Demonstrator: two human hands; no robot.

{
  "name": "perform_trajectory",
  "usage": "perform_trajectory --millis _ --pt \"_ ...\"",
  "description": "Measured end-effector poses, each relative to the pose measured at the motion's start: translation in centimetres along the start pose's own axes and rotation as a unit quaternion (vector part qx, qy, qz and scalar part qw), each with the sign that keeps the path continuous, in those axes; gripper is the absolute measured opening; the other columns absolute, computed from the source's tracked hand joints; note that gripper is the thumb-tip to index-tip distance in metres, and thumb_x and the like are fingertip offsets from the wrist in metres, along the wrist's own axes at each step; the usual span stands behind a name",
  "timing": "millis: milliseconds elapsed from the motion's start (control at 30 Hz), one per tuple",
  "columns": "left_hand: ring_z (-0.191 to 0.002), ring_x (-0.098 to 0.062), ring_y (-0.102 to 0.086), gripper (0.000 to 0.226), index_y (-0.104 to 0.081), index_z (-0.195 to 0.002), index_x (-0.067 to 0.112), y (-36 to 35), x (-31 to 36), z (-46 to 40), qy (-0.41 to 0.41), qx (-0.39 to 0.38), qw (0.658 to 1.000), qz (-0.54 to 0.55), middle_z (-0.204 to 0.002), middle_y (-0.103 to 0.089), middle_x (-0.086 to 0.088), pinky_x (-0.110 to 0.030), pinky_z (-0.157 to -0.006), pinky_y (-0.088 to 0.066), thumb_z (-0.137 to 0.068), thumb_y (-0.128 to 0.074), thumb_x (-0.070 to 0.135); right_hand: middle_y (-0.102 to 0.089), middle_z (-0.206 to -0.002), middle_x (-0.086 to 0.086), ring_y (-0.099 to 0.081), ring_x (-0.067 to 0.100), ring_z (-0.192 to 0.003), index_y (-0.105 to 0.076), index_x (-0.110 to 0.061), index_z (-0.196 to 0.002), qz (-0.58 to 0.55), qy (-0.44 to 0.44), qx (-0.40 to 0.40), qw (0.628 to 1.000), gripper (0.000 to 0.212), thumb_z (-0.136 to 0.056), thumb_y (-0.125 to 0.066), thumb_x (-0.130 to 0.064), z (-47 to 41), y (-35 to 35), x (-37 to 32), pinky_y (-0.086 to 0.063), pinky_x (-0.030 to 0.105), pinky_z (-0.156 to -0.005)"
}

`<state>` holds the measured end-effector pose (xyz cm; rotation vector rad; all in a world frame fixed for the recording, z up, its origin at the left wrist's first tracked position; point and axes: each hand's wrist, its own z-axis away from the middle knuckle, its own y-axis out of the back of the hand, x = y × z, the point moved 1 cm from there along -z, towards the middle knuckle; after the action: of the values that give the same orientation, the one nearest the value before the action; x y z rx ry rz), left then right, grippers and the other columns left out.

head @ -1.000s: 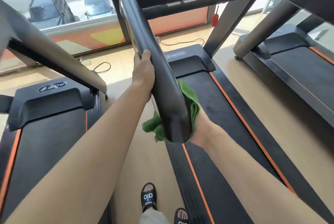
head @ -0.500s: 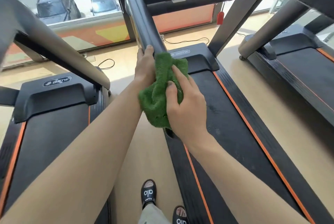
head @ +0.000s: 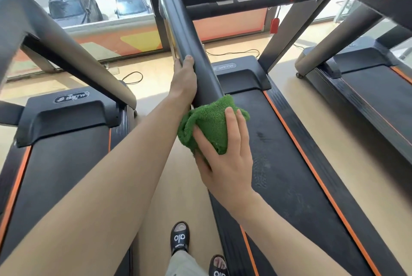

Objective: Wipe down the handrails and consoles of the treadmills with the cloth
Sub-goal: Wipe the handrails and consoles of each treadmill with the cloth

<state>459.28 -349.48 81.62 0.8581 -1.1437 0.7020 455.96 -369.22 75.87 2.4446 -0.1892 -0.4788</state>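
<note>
Green cloth wrapped over the near end of a treadmill handrail.

The right hand (head: 225,162) grips the green cloth (head: 207,124), its fingers curled over the cloth and pressing it around the near end of the dark handrail (head: 185,37). The left hand (head: 184,79) lies along the rail's left side just above the cloth, thumb on top. The orange-edged treadmill belt (head: 289,164) runs beneath.

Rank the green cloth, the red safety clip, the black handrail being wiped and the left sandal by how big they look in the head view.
1. black handrail, by far the largest.
2. green cloth, bunched under the right hand.
3. left sandal, though it sits nearer the floor, so true size is unsure.
4. red safety clip, the smallest.
</note>
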Motion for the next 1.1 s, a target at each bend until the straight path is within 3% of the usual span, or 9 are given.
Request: perform_trajectory --millis 233,367,567,733,800,867,933,1000,1100 --pt "-0.137 -0.030 -0.046 0.056 -0.024 -0.158 0.013 0.4 0.4 -0.1 0.024 -0.028 0.997 0.067 -0.156 -0.039 -0.013 -0.023 -0.089 -0.042 -0.109 -0.035 0.038 -0.039 -0.157 0.004 -0.038 0.023 -0.143 -0.060 -0.031 -0.139 -0.160 -0.095 -0.136 0.973 0.049 -0.091 -0.060 -0.035 -6.6 1.9 0.4 -0.045 0.038 -0.108" --pt "-0.125 -0.042 -0.056 0.052 -0.029 -0.153 0.019 0.8 0.3 1.2 0.047 -0.069 0.983 0.165 -0.146 -0.047 -0.023 -0.053 -0.096 -0.053 -0.107 -0.043 0.039 -0.041 -0.154 -0.018 -0.042 -0.004 -0.134 -0.055 -0.038 -0.142 -0.279 -0.158 -0.157 0.934 0.046 -0.098 -0.059 -0.030 -9.2 2.0 1.9 -0.038 0.016 -0.107" --pt "-0.132 -0.021 -0.047 0.061 -0.019 -0.159 0.030 0.8 0.7 1.6 0.031 -0.054 0.992 0.110 -0.156 -0.040 -0.001 -0.044 -0.115 -0.039 -0.104 -0.035 0.051 -0.026 -0.159 0.019 -0.035 0.034 -0.146 -0.040 -0.031 -0.146 -0.094 -0.131 -0.025 0.987 0.051 -0.099 -0.057 -0.039 0.9 0.5 -1.0 -0.055 0.052 -0.093" --pt "-0.136 -0.027 -0.047 0.077 -0.026 -0.157 0.030 0.8 0.1 1.0 0.036 -0.055 0.995 0.079 -0.154 -0.043 -0.006 -0.046 -0.115 -0.039 -0.088 -0.038 0.062 -0.024 -0.156 0.025 -0.039 0.045 -0.140 -0.048 -0.035 -0.138 -0.039 -0.054 -0.040 0.997 0.050 -0.093 -0.068 -0.033 0.4 0.5 0.3 -0.058 0.050 -0.086" --pt "-0.135 -0.025 -0.046 0.067 -0.021 -0.159 0.024 1.1 0.4 0.6 0.028 -0.065 0.996 0.061 -0.155 -0.040 -0.005 -0.031 -0.112 -0.039 -0.102 -0.037 0.054 -0.031 -0.155 0.026 -0.040 0.042 -0.140 -0.047 -0.037 -0.142 -0.038 -0.057 -0.055 0.996 0.054 -0.093 -0.067 -0.031 -0.8 1.1 -0.2 -0.059 0.048 -0.081" --pt "-0.130 -0.020 -0.048 0.057 -0.018 -0.160 0.026 1.6 0.2 0.1 0.042 -0.082 0.994 0.053 -0.146 -0.043 0.001 -0.013 -0.089 -0.044 -0.108 -0.033 0.046 -0.036 -0.153 0.023 -0.044 0.040 -0.135 -0.049 -0.035 -0.145 -0.036 -0.073 -0.085 0.993 0.056 -0.092 -0.066 -0.031 -2.5 1.6 -0.6 -0.060 0.046 -0.077" --pt "-0.116 -0.015 -0.062 0.049 -0.036 -0.154 0.028 2.6 -0.2 0.2 0.076 -0.113 0.984 0.114 -0.130 -0.057 0.005 -0.019 -0.076 -0.055 -0.108 -0.038 0.045 -0.038 -0.153 0.021 -0.048 0.038 -0.129 -0.049 -0.035 -0.147 -0.003 -0.086 -0.126 0.988 0.060 -0.089 -0.066 -0.035 -4.7 2.1 -1.0 -0.058 0.045 -0.076" --pt "-0.105 -0.011 -0.068 0.045 -0.054 -0.142 0.019 3.8 -1.1 -0.1 0.092 -0.115 0.970 0.191 -0.115 -0.067 0.003 -0.032 -0.092 -0.057 -0.107 -0.041 0.044 -0.028 -0.158 0.022 -0.046 0.039 -0.128 -0.037 -0.042 -0.152 0.073 -0.078 -0.213 0.971 0.065 -0.091 -0.060 -0.040 -7.5 2.2 -1.5 -0.054 0.044 -0.082" --pt "-0.131 -0.016 -0.054 0.054 -0.057 -0.139 0.016 5.5 -2.6 -1.4 0.099 -0.104 0.952 0.271 -0.137 -0.061 0.000 -0.044 -0.118 -0.037 -0.108 -0.027 0.048 0.006 -0.163 0.024 -0.023 0.050 -0.142 -0.019 -0.042 -0.157 0.181 -0.035 -0.380 0.906 0.071 -0.095 -0.053 -0.039 -11.7 0.9 -2.3 -0.043 0.051 -0.100"
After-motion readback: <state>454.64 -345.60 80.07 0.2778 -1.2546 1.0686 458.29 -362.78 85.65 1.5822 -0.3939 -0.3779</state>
